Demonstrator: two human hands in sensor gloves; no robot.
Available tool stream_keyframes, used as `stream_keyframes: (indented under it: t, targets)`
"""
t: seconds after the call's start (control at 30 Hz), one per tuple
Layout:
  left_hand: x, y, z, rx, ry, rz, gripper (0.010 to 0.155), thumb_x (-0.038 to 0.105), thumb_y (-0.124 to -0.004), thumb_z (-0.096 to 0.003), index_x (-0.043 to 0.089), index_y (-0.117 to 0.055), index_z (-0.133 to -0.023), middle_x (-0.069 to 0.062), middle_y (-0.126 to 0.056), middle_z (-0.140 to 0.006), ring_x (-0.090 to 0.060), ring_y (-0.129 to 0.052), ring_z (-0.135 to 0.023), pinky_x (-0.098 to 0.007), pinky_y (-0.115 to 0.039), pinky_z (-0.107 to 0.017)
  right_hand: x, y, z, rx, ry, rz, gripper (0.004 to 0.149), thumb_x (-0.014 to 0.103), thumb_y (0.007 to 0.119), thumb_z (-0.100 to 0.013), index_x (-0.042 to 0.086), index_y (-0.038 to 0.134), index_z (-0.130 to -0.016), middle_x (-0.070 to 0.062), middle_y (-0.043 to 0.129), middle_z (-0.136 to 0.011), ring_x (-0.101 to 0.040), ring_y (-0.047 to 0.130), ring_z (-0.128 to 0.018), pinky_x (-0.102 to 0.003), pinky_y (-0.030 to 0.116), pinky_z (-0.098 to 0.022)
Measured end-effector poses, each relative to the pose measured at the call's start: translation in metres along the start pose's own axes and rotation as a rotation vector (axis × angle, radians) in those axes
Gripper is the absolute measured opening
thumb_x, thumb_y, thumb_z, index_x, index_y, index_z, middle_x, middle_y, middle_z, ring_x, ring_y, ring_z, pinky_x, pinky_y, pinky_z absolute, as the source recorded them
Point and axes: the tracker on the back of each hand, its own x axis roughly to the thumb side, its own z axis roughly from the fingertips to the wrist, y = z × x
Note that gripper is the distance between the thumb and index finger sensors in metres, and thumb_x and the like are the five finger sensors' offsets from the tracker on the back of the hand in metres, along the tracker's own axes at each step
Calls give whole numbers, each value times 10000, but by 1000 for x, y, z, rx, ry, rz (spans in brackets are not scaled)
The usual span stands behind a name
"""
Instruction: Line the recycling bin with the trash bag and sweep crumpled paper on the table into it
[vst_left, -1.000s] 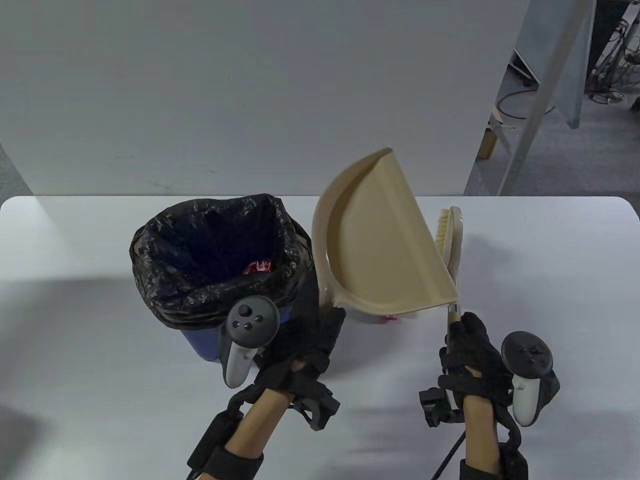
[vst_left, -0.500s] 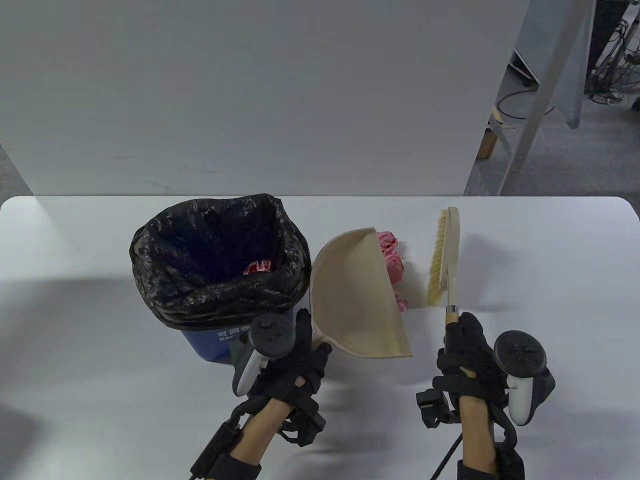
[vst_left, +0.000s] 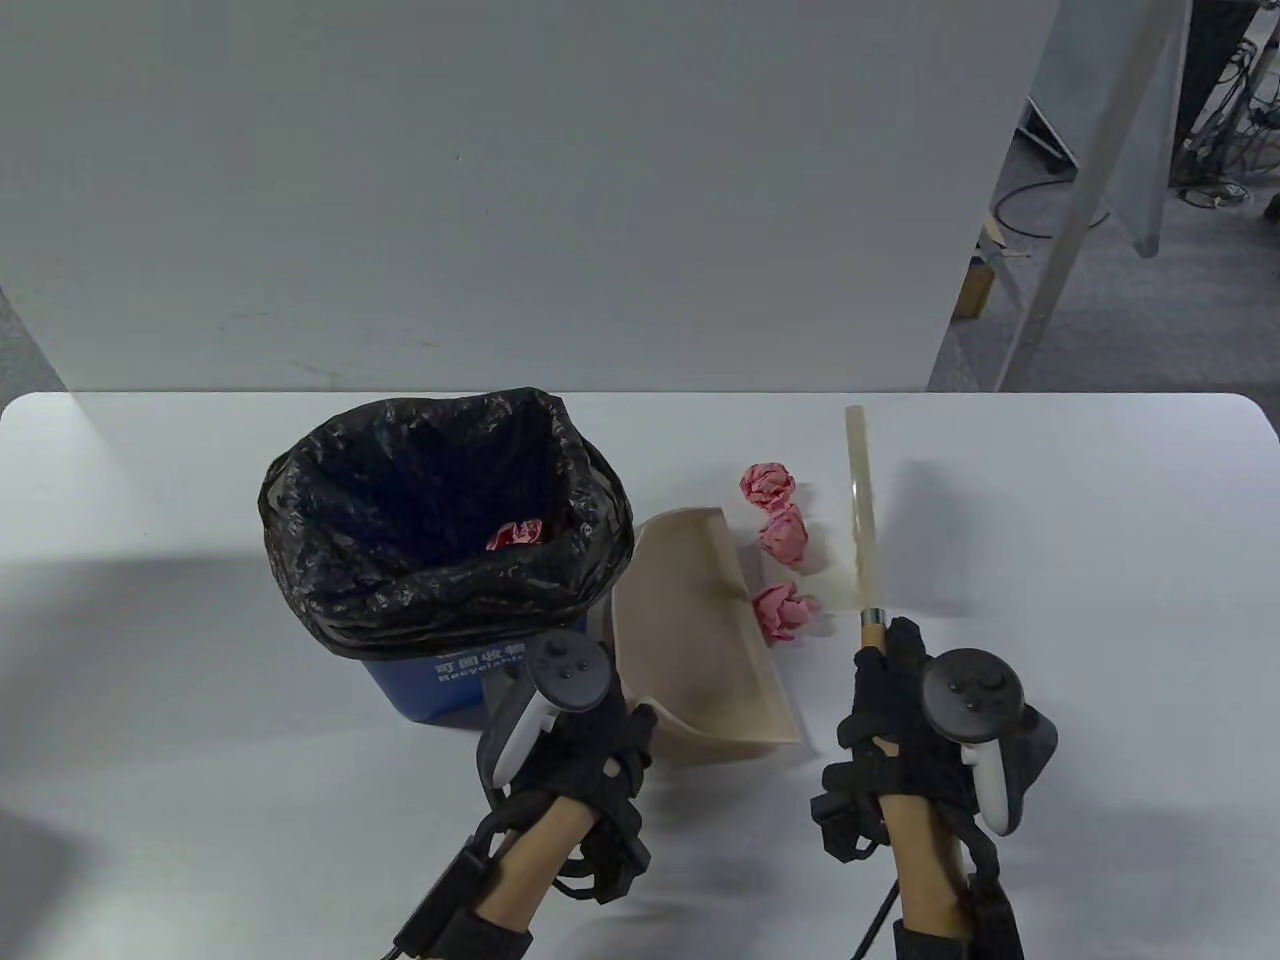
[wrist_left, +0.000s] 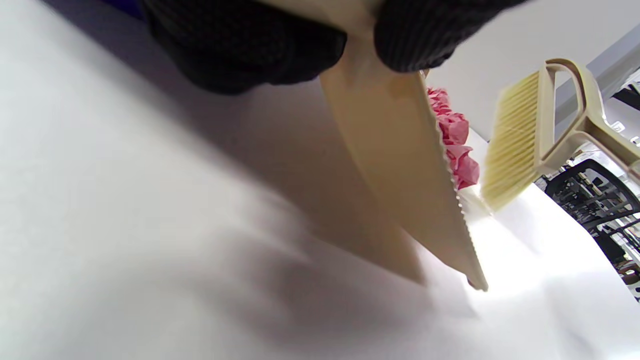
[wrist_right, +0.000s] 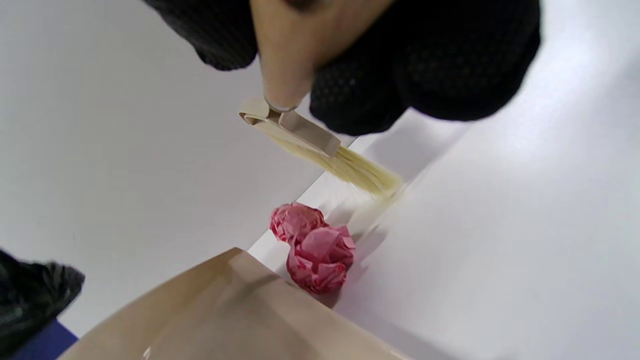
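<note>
The blue recycling bin (vst_left: 432, 682) stands left of centre, lined with a black trash bag (vst_left: 330, 560); one pink paper ball (vst_left: 515, 535) lies inside. My left hand (vst_left: 600, 735) grips the handle of the beige dustpan (vst_left: 700, 640), whose lip rests on the table and faces right. Three pink crumpled paper balls (vst_left: 768, 485) (vst_left: 785, 535) (vst_left: 785, 612) lie in a row just off that lip. My right hand (vst_left: 895, 690) grips the wooden handle of the brush (vst_left: 862, 510), whose bristles (wrist_right: 345, 167) touch the table right of the balls (wrist_right: 320, 257). The left wrist view shows dustpan (wrist_left: 400, 165), paper (wrist_left: 452, 145) and brush (wrist_left: 520, 135).
A white wall panel (vst_left: 500, 200) rises behind the table's far edge. The bin stands close against the dustpan's left side. White tabletop (vst_left: 1100, 520) stretches to the right of the brush and in front of both hands.
The dustpan came down from its raised tilt beside the bin onto the table, uncovering the three paper balls. The brush turned edge-up and shifted left towards them with my right hand.
</note>
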Motion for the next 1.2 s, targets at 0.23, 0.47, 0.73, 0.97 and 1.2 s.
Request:
stream_keyframes:
  t: [0.23,0.47,0.73,0.97,1.2]
  targets:
    - [-8,-8,-12,-58,53,12,804,367,-682,-620,40,-169,-1145,-198,-562,-1062,-253,-857,-738,-375,-890,-474,13,31,-3,96,-95,217,593,315,619,-630,3,448,-1105,-274,703,-921,-305,896,-558,-453,855,-389]
    - [-14,-15,-22,-74,79,42,809,384,-664,-623,35,-149,-1140,-190,-556,-1066,-237,-860,-746,-363,-898,-484,27,48,3,151,-162,388,593,316,614,-629,12,445,-1109,-271,695,-922,-301,890,-562,-451,852,-392]
    - [-14,-19,-25,-52,92,17,813,398,-641,-626,23,-125,-1131,-193,-548,-1069,-224,-863,-755,-352,-908,-496,40,43,17,210,-182,385,588,311,609,-631,3,451,-1107,-273,701,-918,-304,892,-553,-452,853,-384]
    - [-15,-18,-23,-50,108,42,814,394,-640,-623,17,-124,-1127,-197,-550,-1065,-232,-864,-751,-364,-909,-497,48,33,27,261,-201,359,582,301,597,-633,-5,452,-1106,-278,703,-917,-308,892,-550,-455,851,-382]
    - [-16,-17,-23,-61,116,66,817,397,-637,-624,16,-118,-1125,-198,-547,-1066,-232,-866,-750,-356,-910,-492,58,22,38,363,-265,380,578,300,595,-634,-3,460,-1107,-277,712,-916,-309,894,-547,-458,849,-383]
